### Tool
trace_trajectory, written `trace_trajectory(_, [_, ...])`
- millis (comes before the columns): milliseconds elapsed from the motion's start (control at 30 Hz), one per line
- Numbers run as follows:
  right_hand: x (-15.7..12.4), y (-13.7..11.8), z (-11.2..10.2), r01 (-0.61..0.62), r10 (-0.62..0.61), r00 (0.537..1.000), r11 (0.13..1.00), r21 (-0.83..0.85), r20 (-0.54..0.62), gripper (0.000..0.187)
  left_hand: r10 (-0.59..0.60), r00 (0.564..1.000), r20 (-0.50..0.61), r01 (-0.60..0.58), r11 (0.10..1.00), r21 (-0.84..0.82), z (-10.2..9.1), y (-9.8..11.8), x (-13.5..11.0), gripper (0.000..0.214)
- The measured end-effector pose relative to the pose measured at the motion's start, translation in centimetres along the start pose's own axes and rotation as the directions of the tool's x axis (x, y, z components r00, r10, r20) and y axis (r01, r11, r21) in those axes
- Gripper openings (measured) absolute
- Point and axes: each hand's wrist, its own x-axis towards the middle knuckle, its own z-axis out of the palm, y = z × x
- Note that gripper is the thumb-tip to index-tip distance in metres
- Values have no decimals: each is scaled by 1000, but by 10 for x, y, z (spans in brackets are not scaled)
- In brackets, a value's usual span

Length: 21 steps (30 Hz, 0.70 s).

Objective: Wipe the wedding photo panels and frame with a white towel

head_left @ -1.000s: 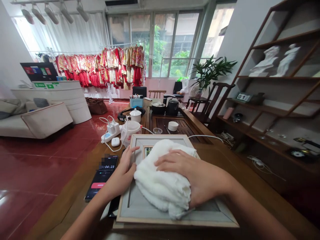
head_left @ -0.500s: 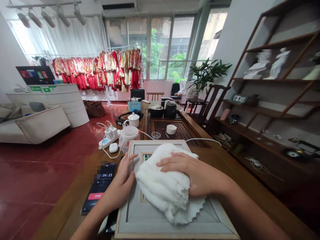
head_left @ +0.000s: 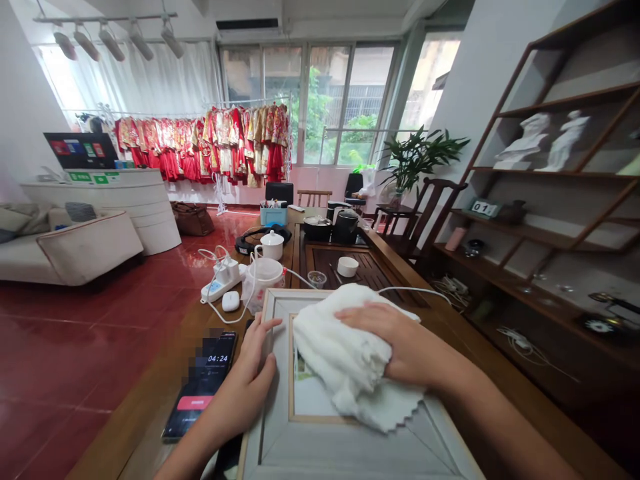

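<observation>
A grey-white picture frame with a pale wooden inner edge lies in front of me on the wooden table. At its left side, my left hand holds the rim, its fingers along the edge and the thumb on the frame's face. My right hand is on a bunched white cloth, pressing it onto the upper right of the frame. The cloth hides much of the picture; part of its lower left, with some green and white, shows beside the cloth.
Left of the frame lies a phone with a running timer. Behind it are a power strip, a white charger case, a plastic tub and a lidded cup. A white bowl stands on the tea tray.
My right hand and the cloth have shifted to the right across the frame, uncovering more of the picture's left and lower part. My left hand stays at the frame's left edge.
</observation>
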Motion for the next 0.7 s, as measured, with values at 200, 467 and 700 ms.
trace_trajectory(200, [1, -21, 4, 145, -158, 975, 985, 92, 153, 55, 12, 1000, -1, -12, 1000, -21, 0, 3, -2, 44])
trace_trajectory(467, [-2, 4, 2, 25, -25, 999, 1000, -17, -21, 57, 13, 1000, -3, -13, 1000, -9, 0, 3, -1, 46])
trace_trajectory(700, [-3, -15, 0, 135, -142, 980, 989, 60, 142, 55, 23, 1000, -14, -23, 1000, -5, 0, 2, -1, 45])
